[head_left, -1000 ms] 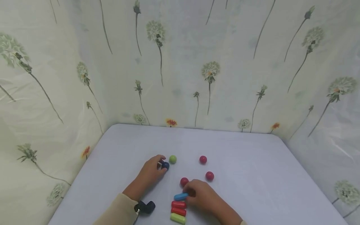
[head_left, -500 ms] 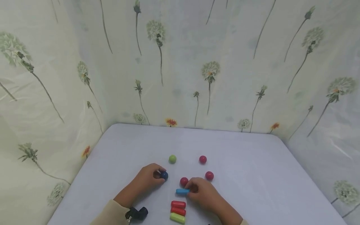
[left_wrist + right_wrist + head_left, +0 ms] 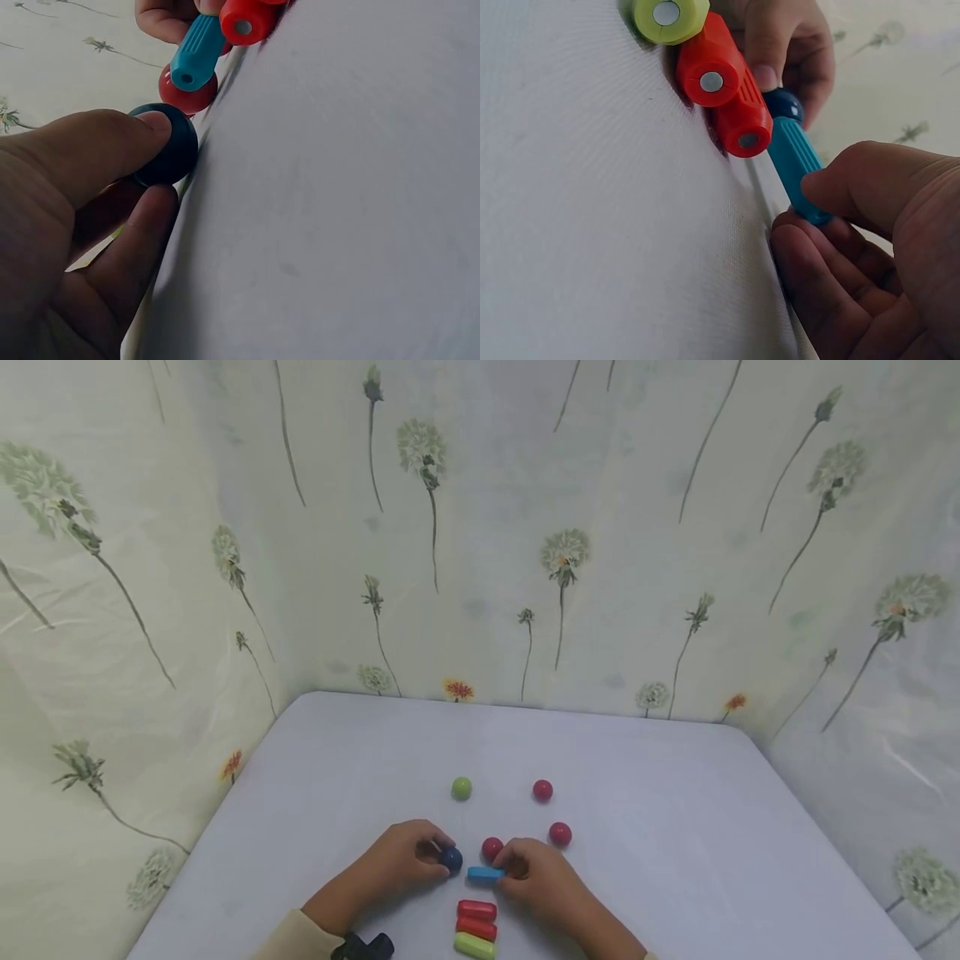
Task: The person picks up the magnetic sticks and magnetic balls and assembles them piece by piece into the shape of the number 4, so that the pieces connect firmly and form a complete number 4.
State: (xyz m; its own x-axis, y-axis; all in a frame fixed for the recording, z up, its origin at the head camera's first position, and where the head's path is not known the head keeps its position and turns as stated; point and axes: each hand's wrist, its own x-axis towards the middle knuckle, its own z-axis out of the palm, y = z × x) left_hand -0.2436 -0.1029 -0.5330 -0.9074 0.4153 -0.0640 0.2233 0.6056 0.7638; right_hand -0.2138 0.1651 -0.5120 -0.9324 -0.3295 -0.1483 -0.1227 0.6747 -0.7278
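My left hand (image 3: 405, 860) pinches a dark blue ball (image 3: 451, 860) between thumb and fingers, low over the white table. To its right, my right hand (image 3: 546, 878) holds a light blue magnetic rod (image 3: 484, 875) by its right end. The rod's free end points at the ball; in the left wrist view a small gap shows between rod (image 3: 196, 56) and ball (image 3: 171, 146). Just behind the rod sits a red ball (image 3: 492, 848), close to the right fingertips. Nearer me lie two red rods (image 3: 477, 910) and a yellow-green rod (image 3: 475, 946), side by side.
Farther back on the table (image 3: 637, 777) are a green ball (image 3: 461, 788) and two more red balls, one at the back (image 3: 542, 790) and one closer (image 3: 560, 834). A black wrist device (image 3: 367, 947) is by the left sleeve (image 3: 300, 937). Dandelion-patterned sheeting (image 3: 480, 527) surrounds the table.
My left hand has brought the dark blue ball toward me, away from the green ball, then right toward the rod. The right hand has lifted the light blue rod away from the red rods.
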